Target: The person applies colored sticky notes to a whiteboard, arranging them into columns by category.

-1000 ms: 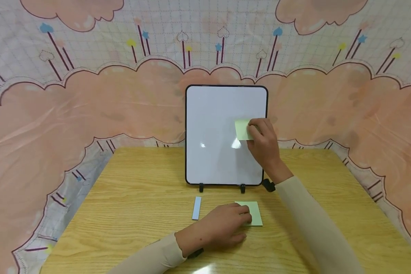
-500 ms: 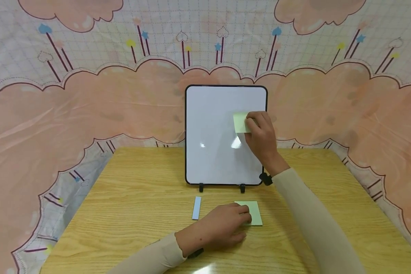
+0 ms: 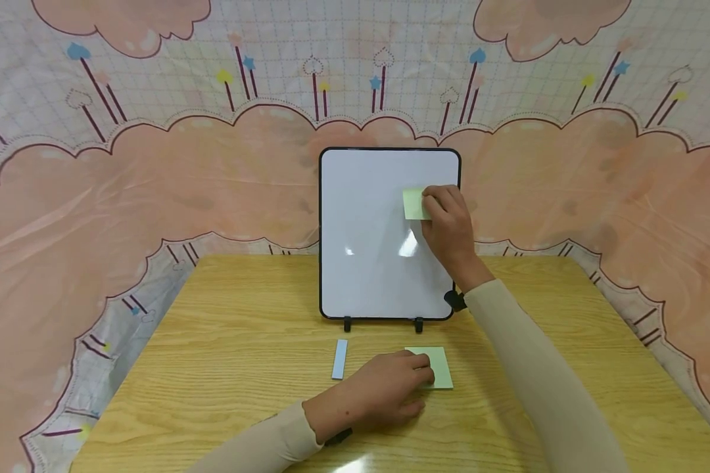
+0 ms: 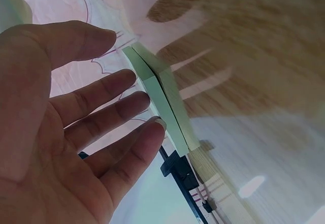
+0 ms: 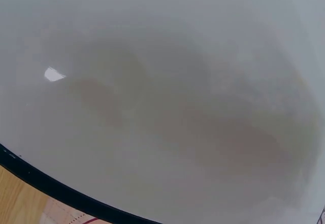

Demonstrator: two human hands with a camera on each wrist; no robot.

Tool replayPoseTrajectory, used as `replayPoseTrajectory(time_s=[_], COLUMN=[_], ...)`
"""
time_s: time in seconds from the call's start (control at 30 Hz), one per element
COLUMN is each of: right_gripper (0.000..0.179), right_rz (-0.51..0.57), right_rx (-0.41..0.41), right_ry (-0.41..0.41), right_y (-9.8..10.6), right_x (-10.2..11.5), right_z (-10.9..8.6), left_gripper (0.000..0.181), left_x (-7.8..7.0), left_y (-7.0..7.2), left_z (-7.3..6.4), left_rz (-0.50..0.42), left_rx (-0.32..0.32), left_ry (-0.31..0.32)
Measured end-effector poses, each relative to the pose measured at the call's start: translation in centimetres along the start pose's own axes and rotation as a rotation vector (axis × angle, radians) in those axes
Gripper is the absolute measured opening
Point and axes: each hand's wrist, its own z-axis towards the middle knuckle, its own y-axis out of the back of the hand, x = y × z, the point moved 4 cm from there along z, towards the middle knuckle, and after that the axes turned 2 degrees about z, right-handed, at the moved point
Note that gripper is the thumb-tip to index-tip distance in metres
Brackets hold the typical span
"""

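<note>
Whiteboard (image 3: 367,249): one, upright on desk (image 3: 242,315). Right grip (image 3: 449,223): pinching pale green note (image 3: 413,205) at whiteboard's upper right, contact unclear. Left grip (image 3: 384,391): fingers loosely spread, touching green pad (image 3: 442,369) before whiteboard's right side. Bluish strip (image 3: 340,359): before whiteboard's left side.

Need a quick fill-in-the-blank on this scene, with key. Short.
1. The right hand holds a pale green note in front of a whiteboard edged in ____.
2. The left hand touches a pale green pad on a table with a ____ grain pattern.
3. In the head view, the pale blue strip lies to the ____ of the pad.
4. The number of dark supports showing at the whiteboard's bottom edge is ____.

Missing words: black; wood; left; two.
</note>
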Motion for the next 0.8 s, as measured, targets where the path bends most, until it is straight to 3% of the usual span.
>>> replayPoseTrajectory(time_s=[0.43,0.8], right_gripper=[0.013,0.014], right_rz=[0.018,0.012], right_rx=[-0.021,-0.009], right_ry=[0.024,-0.008], right_y=[-0.63,-0.79], right_x=[-0.48,-0.49], right_z=[0.55,0.56], left_gripper=[0.026,0.026], left_x=[-0.04,-0.17], left_y=[-0.18,-0.51], left_z=[0.04,-0.05], left_rz=[-0.005,0.015], left_rx=[-0.009,-0.024], left_ry=[-0.009,-0.009])
